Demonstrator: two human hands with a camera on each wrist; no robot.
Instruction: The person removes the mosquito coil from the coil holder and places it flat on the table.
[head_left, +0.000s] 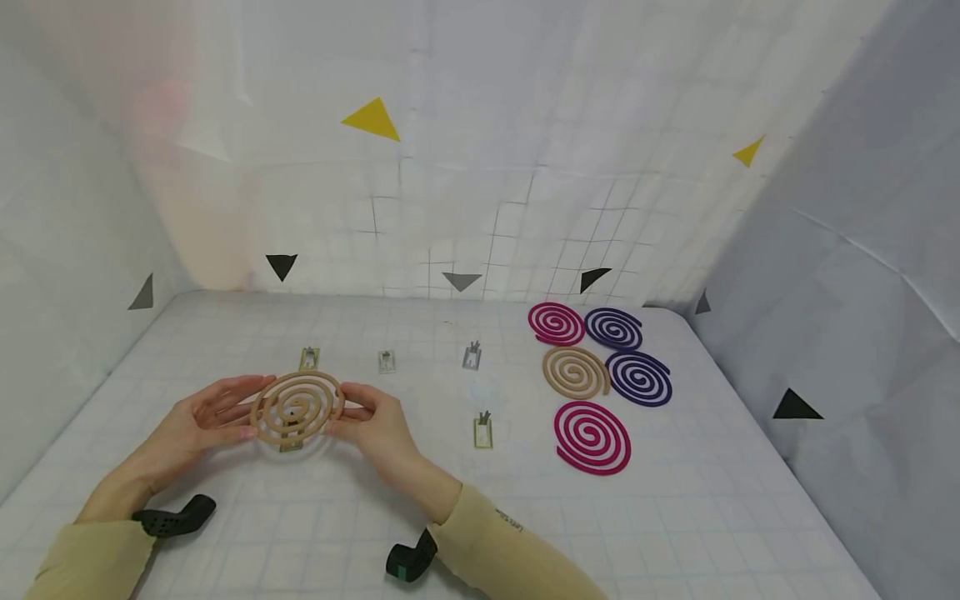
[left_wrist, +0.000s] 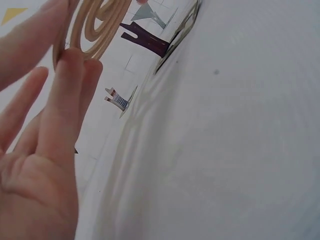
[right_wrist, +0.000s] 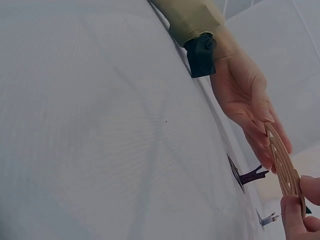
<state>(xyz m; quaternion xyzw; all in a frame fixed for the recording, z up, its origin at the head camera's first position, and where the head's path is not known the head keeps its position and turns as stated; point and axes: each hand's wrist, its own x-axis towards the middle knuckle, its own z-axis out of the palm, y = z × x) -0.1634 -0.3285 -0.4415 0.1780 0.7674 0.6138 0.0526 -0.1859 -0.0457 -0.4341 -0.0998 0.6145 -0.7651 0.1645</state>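
Hands hold a tan double-spiral coil (head_left: 297, 407) above the white table (head_left: 675, 517), left hand (head_left: 197, 425) straight-fingered against its nine o'clock rim, right hand (head_left: 377, 425) pinching at three, bare tabletop all around, coloured coils (head_left: 592, 437) well apart toward three o'clock.

Illumination is bright, diffuse and even, producing only faint shadows and no glare. The head view shows wide-angle distortion at its edges. Both wrist views are soft, with near surfaces out of focus.
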